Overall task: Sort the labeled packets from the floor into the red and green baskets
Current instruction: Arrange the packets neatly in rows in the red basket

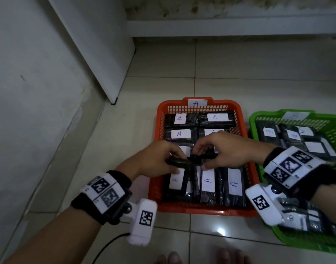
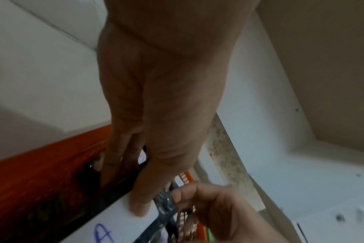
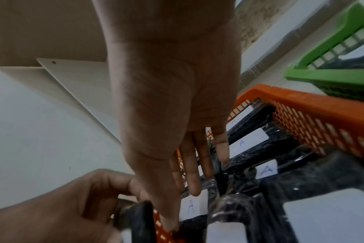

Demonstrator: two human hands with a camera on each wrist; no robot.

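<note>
Black and shiny, a wrapped packet is held over the red basket by the left hand and the right hand, both pinched on it, close together. The placing step seems to be in hand. Next, a free gap must be found and the packet laid flat. White paper labels marked A are seen on the flat packets inside. Packets are also kept in the green basket, with holes in its plastic walls.

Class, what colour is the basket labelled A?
Red-orange; the basket labelled A shows best in the head view.
</note>
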